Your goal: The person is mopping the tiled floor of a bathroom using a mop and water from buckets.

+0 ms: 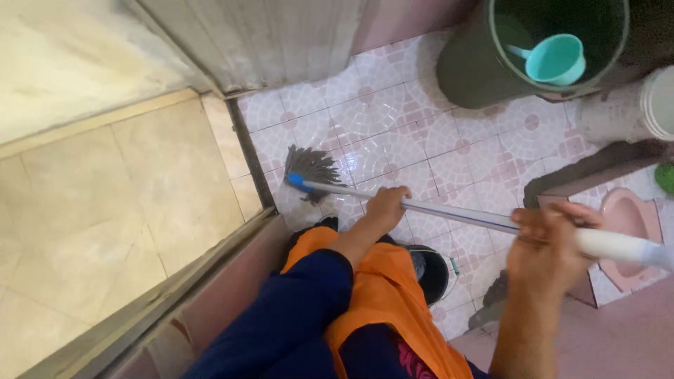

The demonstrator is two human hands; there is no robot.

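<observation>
The person holds a mop with both hands over the patterned tile floor of a small washroom. The left hand is closed around the mop handle near its lower part, and the right hand is clenched around the same handle higher up, where the pole becomes thicker and white. The grey string mop head lies on the tiles close to the door threshold, in the corner by the grey door, with its blue collar just above the strings.

At the far edge of the floor stands a dark green bucket with a teal dipper inside it. A small black pail stands very near the person's legs, partly hidden by the orange cloth. A pink squat toilet is at the right edge of the floor, just under the upper end of the handle.

I think the risks are these: the tiles look shiny and may be wet, so a foot could slip. The space is narrow, so a wide stroke could knock the black pail over or hit the bucket. The upper end of the handle could also strike the wall behind
</observation>
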